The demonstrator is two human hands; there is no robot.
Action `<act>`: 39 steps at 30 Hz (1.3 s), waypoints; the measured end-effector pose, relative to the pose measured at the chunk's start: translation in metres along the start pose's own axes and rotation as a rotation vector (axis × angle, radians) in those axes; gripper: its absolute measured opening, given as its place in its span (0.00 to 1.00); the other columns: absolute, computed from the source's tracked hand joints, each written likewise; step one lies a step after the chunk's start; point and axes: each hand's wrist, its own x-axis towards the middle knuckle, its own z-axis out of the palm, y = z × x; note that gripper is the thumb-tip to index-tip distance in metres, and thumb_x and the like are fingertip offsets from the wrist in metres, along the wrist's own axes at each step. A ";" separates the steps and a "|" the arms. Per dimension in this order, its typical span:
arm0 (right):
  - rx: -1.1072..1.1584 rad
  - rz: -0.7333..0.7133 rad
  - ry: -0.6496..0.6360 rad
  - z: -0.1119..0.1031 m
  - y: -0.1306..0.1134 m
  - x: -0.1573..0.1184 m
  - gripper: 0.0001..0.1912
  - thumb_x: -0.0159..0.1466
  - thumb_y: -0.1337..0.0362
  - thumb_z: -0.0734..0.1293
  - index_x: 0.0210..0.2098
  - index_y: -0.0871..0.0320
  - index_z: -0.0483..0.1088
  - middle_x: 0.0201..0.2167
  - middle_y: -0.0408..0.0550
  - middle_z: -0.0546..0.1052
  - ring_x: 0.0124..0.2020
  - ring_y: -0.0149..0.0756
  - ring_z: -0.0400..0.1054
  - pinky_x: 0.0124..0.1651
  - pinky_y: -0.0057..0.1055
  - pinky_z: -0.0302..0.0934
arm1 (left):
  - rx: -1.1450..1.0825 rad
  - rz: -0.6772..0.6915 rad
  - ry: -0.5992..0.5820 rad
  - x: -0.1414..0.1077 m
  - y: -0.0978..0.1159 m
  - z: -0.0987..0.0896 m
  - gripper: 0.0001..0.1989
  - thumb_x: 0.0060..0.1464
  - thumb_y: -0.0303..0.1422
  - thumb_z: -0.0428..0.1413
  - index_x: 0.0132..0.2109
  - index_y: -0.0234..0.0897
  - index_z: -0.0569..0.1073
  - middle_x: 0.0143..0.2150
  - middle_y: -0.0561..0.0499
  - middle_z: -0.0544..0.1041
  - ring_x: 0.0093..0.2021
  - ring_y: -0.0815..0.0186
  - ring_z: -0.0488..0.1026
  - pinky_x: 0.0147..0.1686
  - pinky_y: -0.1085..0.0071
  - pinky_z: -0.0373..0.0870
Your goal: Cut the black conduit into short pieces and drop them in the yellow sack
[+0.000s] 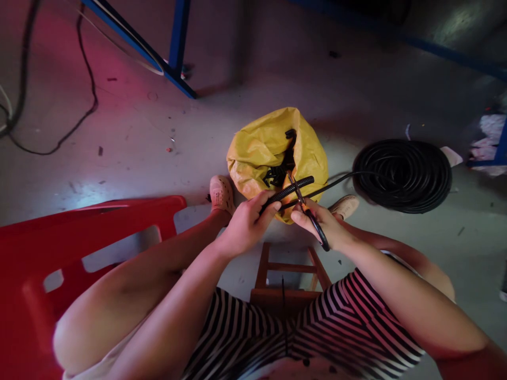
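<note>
My left hand (251,219) is closed around a short length of black ribbed tube (303,183), its free end pointing up and to the right. A thinner-looking black tube (338,179) runs from a coil (402,177) on the floor to my hands, passing beneath the ribbed piece. In my right hand (327,221) are scissors (317,227) with dark handles, their blades crossing by the ribbed tube. Whether the blades touch the tube I cannot tell. Below both hands stands an open yellow sack (257,140) with black pieces (273,174) inside.
A red plastic stool (119,216) is at my left. Between my legs is a wooden stool (291,267). Blue metal frame legs (178,37) stand ahead, with a dark cable (93,89) on the floor at the left. White crumpled material (489,132) lies far right.
</note>
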 end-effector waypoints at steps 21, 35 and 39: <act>-0.061 0.029 -0.093 0.004 0.002 -0.001 0.28 0.64 0.37 0.68 0.40 0.57 0.70 0.35 0.46 0.75 0.35 0.38 0.68 0.36 0.30 0.56 | 0.118 0.038 -0.020 0.004 0.001 -0.003 0.10 0.68 0.37 0.53 0.48 0.36 0.75 0.43 0.46 0.82 0.42 0.60 0.78 0.44 0.66 0.71; -0.340 0.101 -0.036 0.003 -0.017 0.003 0.29 0.62 0.35 0.69 0.39 0.57 0.69 0.30 0.46 0.74 0.31 0.37 0.66 0.33 0.29 0.54 | 0.161 0.133 -0.081 0.004 -0.002 -0.007 0.10 0.70 0.36 0.52 0.49 0.36 0.74 0.44 0.46 0.82 0.43 0.61 0.78 0.45 0.67 0.72; -0.333 0.066 0.021 0.006 -0.006 0.004 0.30 0.61 0.33 0.69 0.33 0.56 0.68 0.26 0.44 0.72 0.28 0.35 0.65 0.31 0.29 0.52 | 0.136 0.149 -0.054 0.004 -0.003 -0.006 0.10 0.70 0.35 0.52 0.51 0.35 0.75 0.45 0.46 0.82 0.45 0.61 0.78 0.47 0.67 0.72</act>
